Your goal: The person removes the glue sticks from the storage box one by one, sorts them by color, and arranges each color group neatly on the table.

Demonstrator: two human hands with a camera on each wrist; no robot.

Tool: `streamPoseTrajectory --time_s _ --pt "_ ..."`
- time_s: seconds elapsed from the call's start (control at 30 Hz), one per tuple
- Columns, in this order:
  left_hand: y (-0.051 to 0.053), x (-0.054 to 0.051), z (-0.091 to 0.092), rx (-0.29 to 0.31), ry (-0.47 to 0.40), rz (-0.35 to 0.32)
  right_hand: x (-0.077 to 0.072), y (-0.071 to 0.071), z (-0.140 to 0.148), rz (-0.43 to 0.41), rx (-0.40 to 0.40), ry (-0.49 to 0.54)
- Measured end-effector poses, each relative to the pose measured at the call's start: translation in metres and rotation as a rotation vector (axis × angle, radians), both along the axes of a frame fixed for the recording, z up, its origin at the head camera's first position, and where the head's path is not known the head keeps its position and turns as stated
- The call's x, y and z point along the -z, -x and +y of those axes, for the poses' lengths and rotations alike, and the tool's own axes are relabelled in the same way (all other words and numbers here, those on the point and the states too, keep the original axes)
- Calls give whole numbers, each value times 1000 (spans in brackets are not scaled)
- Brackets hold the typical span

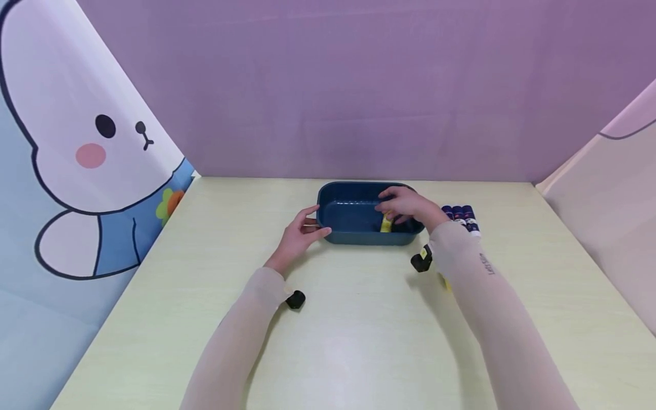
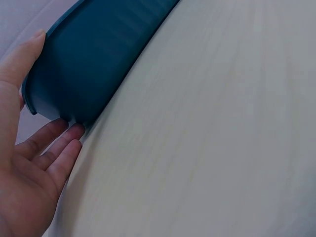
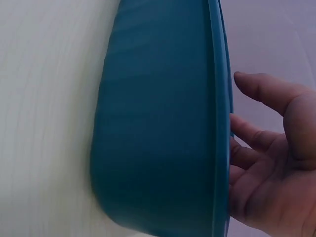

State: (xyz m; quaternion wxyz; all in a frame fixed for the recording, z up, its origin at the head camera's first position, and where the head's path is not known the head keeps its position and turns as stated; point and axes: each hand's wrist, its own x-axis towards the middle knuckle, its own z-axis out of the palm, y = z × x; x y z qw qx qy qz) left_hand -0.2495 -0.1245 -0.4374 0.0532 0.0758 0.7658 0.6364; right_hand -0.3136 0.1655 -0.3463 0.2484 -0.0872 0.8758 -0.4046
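A dark teal plastic bin [image 1: 353, 238] stands on the table near the back. My left hand [image 1: 303, 232] holds its left end, thumb at the front corner and fingers along the end wall; the left wrist view shows the hand [image 2: 37, 158] with fingertips against the bin's lower corner. Over the bin's right half, my right hand [image 1: 407, 204] reaches inside, next to a small yellow cylinder [image 1: 386, 223]. In the right wrist view the right hand [image 3: 271, 163] has its thumb apart from the fingers; the bin wall [image 3: 158, 118] hides the fingertips and the cylinder.
Several navy-and-white tubes [image 1: 459, 216] lie side by side right of the bin, partly behind my right sleeve. Something yellow [image 1: 445, 282] shows at the right forearm's edge, mostly covered. A purple backdrop [image 1: 359, 114] rises behind the pale table [image 1: 359, 330].
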Motion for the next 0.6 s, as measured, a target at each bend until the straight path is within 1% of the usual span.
streamPoseTrajectory --time_s 0.13,0.3,0.43,0.6 --pt "-1 0 0 -13 11 6 1 1 -7 -11 -10 -19" --pt "-1 1 1 -29 19 28 3 4 -17 -36 6 -23" --pt "0 3 1 -34 21 28 4 7 -23 -58 22 -2" --pt "1 3 0 -24 11 23 8 11 -31 -90 50 32"
